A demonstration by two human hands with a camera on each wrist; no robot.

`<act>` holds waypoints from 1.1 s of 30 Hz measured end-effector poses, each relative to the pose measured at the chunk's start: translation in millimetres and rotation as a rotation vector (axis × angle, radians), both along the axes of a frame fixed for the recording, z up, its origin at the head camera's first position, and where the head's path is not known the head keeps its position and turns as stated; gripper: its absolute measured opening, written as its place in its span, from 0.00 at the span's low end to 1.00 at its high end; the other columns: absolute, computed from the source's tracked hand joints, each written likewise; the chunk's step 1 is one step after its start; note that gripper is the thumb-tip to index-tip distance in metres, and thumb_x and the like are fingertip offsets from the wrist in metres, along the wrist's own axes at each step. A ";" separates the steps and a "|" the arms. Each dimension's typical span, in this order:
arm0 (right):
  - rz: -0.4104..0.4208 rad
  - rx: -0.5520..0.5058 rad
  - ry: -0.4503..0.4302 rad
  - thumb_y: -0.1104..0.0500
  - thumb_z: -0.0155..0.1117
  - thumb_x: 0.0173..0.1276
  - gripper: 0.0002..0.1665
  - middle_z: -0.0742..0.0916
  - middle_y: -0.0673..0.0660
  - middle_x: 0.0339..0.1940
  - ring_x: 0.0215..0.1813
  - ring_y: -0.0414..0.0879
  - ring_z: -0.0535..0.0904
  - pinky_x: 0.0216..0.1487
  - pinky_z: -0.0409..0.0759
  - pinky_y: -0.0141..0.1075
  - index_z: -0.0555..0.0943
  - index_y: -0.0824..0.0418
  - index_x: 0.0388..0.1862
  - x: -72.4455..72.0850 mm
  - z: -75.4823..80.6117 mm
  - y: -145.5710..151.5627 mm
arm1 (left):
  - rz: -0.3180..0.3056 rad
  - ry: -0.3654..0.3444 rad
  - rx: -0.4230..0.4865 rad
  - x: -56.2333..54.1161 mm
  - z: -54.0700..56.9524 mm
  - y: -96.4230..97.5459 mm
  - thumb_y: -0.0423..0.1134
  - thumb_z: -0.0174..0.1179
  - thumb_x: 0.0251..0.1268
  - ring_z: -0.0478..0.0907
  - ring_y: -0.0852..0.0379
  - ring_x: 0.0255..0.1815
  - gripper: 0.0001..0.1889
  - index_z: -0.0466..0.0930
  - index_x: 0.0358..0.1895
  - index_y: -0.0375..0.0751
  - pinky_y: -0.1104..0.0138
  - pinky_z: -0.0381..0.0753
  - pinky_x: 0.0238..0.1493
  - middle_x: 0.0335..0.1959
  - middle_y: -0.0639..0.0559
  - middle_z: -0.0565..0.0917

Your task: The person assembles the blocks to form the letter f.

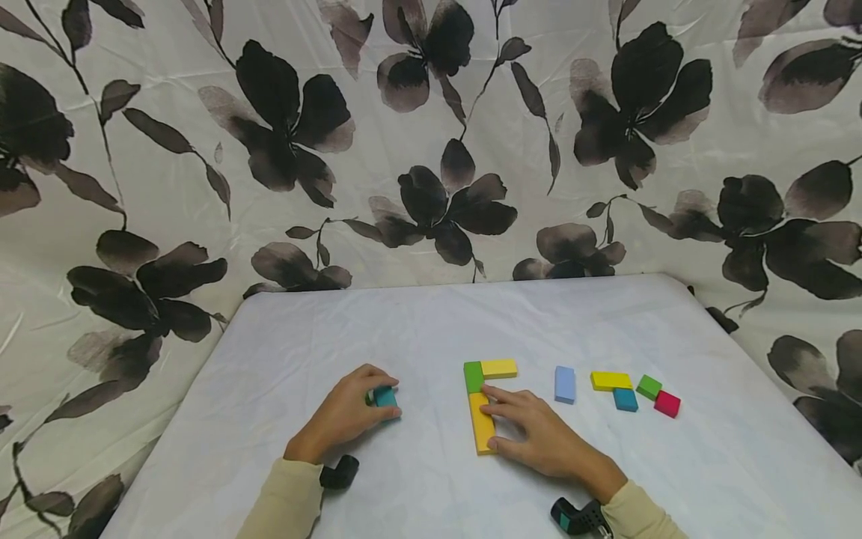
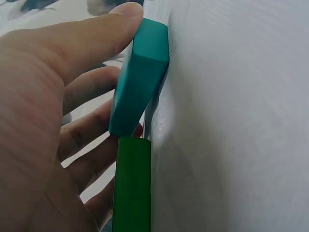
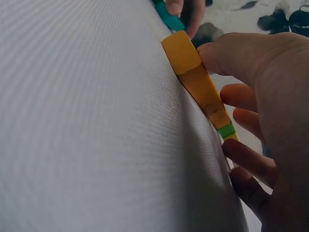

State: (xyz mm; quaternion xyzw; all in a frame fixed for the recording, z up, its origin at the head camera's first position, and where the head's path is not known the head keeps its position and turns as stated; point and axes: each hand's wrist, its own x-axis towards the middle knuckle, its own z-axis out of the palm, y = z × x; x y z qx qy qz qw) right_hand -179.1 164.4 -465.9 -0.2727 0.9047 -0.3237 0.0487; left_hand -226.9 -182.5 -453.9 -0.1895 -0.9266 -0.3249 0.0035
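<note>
On the white table, my left hand (image 1: 353, 404) pinches a teal block (image 1: 385, 398) between thumb and fingers. In the left wrist view the teal block (image 2: 142, 72) is low against the cloth, and a green block (image 2: 132, 186) lies just behind it, mostly hidden from the head. My right hand (image 1: 539, 434) touches the right side of a long orange-yellow block (image 1: 482, 425) with thumb and fingertips. A green block (image 1: 474, 376) continues from its far end, and a yellow block (image 1: 499, 368) extends right from that one.
Right of my right hand lie a light blue block (image 1: 565, 385), a yellow block (image 1: 610, 381) touching a blue block (image 1: 625, 400), a green block (image 1: 649, 386) and a red block (image 1: 667, 404). A floral cloth (image 1: 431, 135) hangs behind the table.
</note>
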 end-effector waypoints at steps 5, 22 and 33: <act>0.016 -0.006 0.022 0.42 0.66 0.70 0.31 0.68 0.40 0.77 0.71 0.43 0.66 0.67 0.69 0.52 0.77 0.50 0.69 0.3 0.0 0.7 | 0.002 0.039 0.001 -0.2 -1.0 1.3 0.48 0.77 0.54 0.76 0.57 0.53 0.25 0.86 0.56 0.47 0.58 0.78 0.55 0.52 0.60 0.77; 0.020 -0.016 0.041 0.40 0.65 0.70 0.32 0.69 0.41 0.76 0.71 0.44 0.66 0.67 0.69 0.53 0.78 0.51 0.69 0.3 1.2 2.0 | 0.057 0.080 0.017 -0.2 -2.2 7.1 0.45 0.78 0.53 0.74 0.54 0.53 0.25 0.86 0.56 0.48 0.58 0.78 0.54 0.54 0.57 0.74; 0.024 -0.018 0.041 0.39 0.64 0.71 0.32 0.68 0.40 0.76 0.71 0.43 0.66 0.67 0.69 0.53 0.78 0.51 0.69 1.0 0.0 2.3 | 0.033 0.139 0.087 0.1 -0.6 8.3 0.36 0.76 0.56 0.75 0.57 0.51 0.19 0.88 0.52 0.43 0.59 0.80 0.55 0.51 0.57 0.75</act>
